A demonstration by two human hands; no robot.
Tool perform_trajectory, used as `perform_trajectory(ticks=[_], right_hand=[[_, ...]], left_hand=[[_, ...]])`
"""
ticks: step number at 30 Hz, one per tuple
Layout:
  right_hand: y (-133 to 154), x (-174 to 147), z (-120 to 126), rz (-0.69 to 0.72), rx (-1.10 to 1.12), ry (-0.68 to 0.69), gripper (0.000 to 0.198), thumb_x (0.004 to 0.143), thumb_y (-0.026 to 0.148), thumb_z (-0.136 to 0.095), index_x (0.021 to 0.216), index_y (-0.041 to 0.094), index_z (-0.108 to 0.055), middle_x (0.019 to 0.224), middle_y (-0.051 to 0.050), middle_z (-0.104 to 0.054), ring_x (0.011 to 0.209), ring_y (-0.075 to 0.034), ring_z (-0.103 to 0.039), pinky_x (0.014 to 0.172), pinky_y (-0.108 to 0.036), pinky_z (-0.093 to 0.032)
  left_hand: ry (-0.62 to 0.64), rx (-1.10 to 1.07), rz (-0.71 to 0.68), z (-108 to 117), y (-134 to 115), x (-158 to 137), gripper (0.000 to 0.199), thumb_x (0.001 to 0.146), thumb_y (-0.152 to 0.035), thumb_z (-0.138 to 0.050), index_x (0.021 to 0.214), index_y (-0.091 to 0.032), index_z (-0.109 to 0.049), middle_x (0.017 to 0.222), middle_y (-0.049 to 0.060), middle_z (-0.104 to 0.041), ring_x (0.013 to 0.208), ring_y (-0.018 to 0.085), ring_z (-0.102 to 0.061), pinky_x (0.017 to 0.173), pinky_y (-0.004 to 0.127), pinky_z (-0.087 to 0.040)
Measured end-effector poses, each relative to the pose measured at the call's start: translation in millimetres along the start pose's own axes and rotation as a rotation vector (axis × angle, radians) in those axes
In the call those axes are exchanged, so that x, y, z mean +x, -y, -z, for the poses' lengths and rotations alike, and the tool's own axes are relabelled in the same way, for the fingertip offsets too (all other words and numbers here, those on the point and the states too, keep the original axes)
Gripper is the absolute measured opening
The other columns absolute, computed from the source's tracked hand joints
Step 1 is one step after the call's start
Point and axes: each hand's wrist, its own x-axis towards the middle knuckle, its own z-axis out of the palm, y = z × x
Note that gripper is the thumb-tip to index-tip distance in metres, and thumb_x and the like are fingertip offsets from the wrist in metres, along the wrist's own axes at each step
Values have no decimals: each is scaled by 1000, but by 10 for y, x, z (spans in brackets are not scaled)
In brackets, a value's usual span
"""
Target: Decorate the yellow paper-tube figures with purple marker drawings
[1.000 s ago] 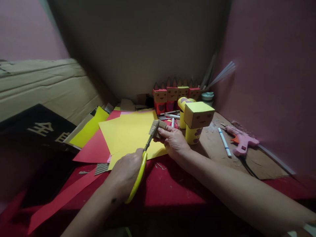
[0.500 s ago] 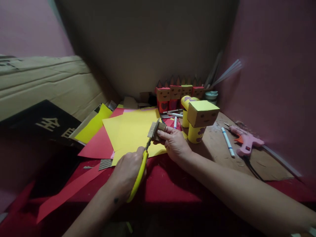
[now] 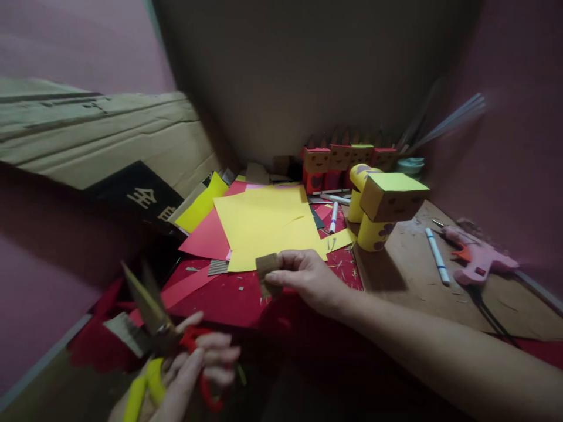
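In my left hand (image 3: 187, 372), low at the left, are scissors (image 3: 152, 305) with yellow and red handles. Their blades point up and away, blurred by motion and spread apart. A small pale cardboard piece (image 3: 125, 333) shows beside the blades; whether the hand holds it I cannot tell. My right hand (image 3: 310, 278) pinches a small brown cardboard piece (image 3: 267, 272) between thumb and fingers, above the red tabletop (image 3: 237, 305) and near the front edge of the yellow paper sheets (image 3: 268, 223).
To the right, a box-headed yellow cardboard figure (image 3: 393, 202) stands on a cardboard sheet (image 3: 413, 293) with a marker (image 3: 437, 256) and a pink glue gun (image 3: 481, 255). Several similar figures (image 3: 338, 158) line the back. A large cardboard panel (image 3: 145, 129) leans at left.
My left hand has drawn the scissors away from the cardboard, down to the left, and the blades have opened. My right hand keeps its cardboard piece, now lower. The view has shifted left.
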Motion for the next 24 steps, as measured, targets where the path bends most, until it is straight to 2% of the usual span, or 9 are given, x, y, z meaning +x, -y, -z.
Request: perform_trajectory(ticks=[3, 5, 7, 10, 14, 16, 18, 21, 24], right_hand=[[17, 47, 91, -27, 9, -12, 13, 67, 25, -80, 71, 15, -72, 60, 2, -69, 54, -11, -60, 58, -27, -49], [43, 52, 130, -39, -26, 15, 13, 68, 26, -80, 70, 16, -72, 59, 2, -69, 53, -11, -60, 58, -27, -48], [83, 44, 154, -43, -69, 48, 11, 69, 24, -79, 67, 16, -71, 58, 2, -69, 53, -10, -59, 59, -26, -47], [168, 37, 191, -55, -116, 122, 8, 71, 20, -78, 67, 16, -73, 58, 1, -69, 54, -12, -60, 60, -27, -46], [280, 74, 285, -102, -223, 182, 6, 72, 14, -72, 67, 16, -74, 57, 1, -69, 54, -13, -62, 58, -27, -48], [308, 105, 334, -106, -245, 129, 10, 69, 9, -70, 62, 16, -72, 53, 0, -68, 51, -13, -60, 53, -25, -46], [311, 136, 368, -79, -217, 46, 11, 67, 8, -71, 60, 16, -70, 51, 1, -67, 48, -12, -58, 51, -24, -44], [280, 172, 386, -18, -127, -73, 8, 68, 17, -77, 65, 17, -70, 58, -1, -71, 53, -12, -62, 57, -26, -50], [233, 193, 380, 37, -46, -150, 18, 68, 28, -83, 74, 16, -72, 64, -2, -73, 57, -14, -66, 62, -30, -54]], left_hand=[[-6, -69, 17, -66, -186, 164, 49, 80, -52, -69, 122, -26, -62, 88, 8, -78, 68, 27, -73, 61, 40, -62], [-33, -116, -46, -186, -427, 255, 54, 78, -44, -75, 125, -23, -60, 103, 8, -76, 79, 24, -72, 69, 35, -60], [-8, -141, -146, -315, -697, 353, 56, 73, -39, -80, 121, -18, -60, 93, 6, -74, 75, 21, -70, 71, 32, -58], [163, -172, -146, -461, -998, 569, 59, 66, -34, -85, 117, -17, -61, 82, 3, -71, 61, 17, -64, 59, 29, -53], [428, -180, -155, -572, -1112, 875, 52, 65, -29, -85, 111, -19, -63, 65, -5, -62, 45, 10, -51, 46, 26, -41], [462, -164, -178, -626, -1125, 953, 50, 64, -28, -85, 109, -18, -63, 61, -6, -59, 44, 10, -48, 43, 25, -38], [392, -191, -214, -689, -1149, 976, 49, 66, -27, -83, 110, -17, -63, 62, -7, -58, 45, 9, -48, 43, 24, -38], [197, -319, -257, -798, -1190, 968, 52, 69, -25, -80, 115, -16, -59, 67, -8, -57, 46, 8, -50, 45, 24, -40], [60, -452, -279, -909, -1187, 963, 54, 67, -24, -80, 115, -16, -57, 69, -9, -55, 45, 8, -50, 43, 23, -39]])
